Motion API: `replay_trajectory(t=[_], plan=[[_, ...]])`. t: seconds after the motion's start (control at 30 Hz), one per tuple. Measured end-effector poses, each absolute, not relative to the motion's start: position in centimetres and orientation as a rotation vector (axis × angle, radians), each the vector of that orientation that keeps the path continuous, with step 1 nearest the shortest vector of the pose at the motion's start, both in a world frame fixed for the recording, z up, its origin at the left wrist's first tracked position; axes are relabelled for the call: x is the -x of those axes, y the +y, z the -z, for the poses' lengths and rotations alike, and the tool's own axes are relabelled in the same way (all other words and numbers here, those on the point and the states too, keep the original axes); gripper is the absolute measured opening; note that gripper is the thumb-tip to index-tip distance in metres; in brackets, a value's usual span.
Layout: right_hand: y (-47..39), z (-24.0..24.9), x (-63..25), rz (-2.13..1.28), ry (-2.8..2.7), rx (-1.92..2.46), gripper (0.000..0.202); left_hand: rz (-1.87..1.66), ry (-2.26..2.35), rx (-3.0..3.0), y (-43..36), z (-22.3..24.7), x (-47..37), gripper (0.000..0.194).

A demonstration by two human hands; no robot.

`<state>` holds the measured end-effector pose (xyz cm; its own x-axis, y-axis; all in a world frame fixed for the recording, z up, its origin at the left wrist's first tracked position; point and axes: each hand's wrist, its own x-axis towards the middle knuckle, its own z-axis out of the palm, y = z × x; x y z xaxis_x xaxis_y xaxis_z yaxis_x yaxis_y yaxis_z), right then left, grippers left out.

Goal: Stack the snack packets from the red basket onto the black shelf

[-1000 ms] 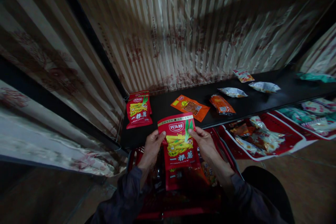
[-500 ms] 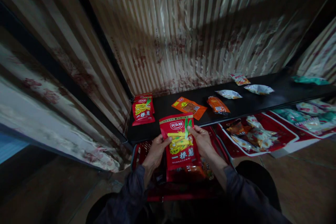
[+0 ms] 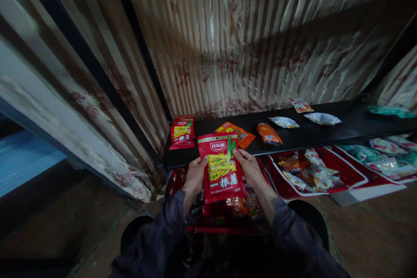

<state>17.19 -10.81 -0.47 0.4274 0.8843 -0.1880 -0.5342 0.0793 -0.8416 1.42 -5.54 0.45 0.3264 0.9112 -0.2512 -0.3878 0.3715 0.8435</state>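
Note:
Between my two hands a red snack bag [image 3: 222, 178] is held upright, its printed front with yellow sticks and a green scallion facing me. My left hand [image 3: 194, 177] grips its left edge, thumb on the front. On the right edge, my right hand [image 3: 250, 168] pinches it the same way. Below the bag is a red basket [image 3: 208, 229] with several snack packs in it, partly hidden by the bag and my arms. A similar red snack bag [image 3: 182, 132] lies at the left end of the black shelf [image 3: 203, 147].
On the shelf lie an orange packet [image 3: 246, 137], an orange-brown pack [image 3: 269, 134], white packs [image 3: 322, 118] and a green pack [image 3: 391, 112]. Red baskets [image 3: 353, 179] with snack packs stand at the right. A dark post [image 3: 143, 43] and striped curtain [image 3: 228, 52] border the shelf.
The view has shifted, so the shelf's left end sits slightly farther right and more of the frame above shows. Both hands still hold the red bag, now a little higher in view.

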Motion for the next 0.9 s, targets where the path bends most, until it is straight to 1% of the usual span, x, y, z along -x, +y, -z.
replay_trajectory(t=[0.13, 0.27, 0.37, 0.53, 0.73, 0.9], plan=[[-11.8, 1.8, -18.6, -1.215, -0.447, 1.049, 0.048, -1.043, 0.872, -0.7, -4.1, -1.1, -1.9, 0.038], [-13.4, 3.8, -18.7, -1.264, -0.364, 1.018, 0.04, -1.103, 0.914, -0.623, -3.4, -1.8, -2.3, 0.022], [-14.2, 4.7, -17.8, -1.319, -0.27, 0.903, 0.04, -1.126, 0.911, -0.572, -3.5, -2.4, -2.7, 0.017], [-14.2, 4.8, -16.6, -1.273, -0.141, 0.864, 0.042, -1.073, 0.837, -0.61, -4.2, -3.0, -2.6, 0.022], [-13.9, 4.6, -16.5, -1.181, -0.171, 0.91, 0.033, -0.894, 0.793, -0.686, -5.2, -1.6, -1.7, 0.031], [-14.2, 4.7, -15.9, -1.139, -0.166, 0.933, 0.037, -0.974, 0.78, -0.616, -5.6, 0.1, -2.2, 0.035]])
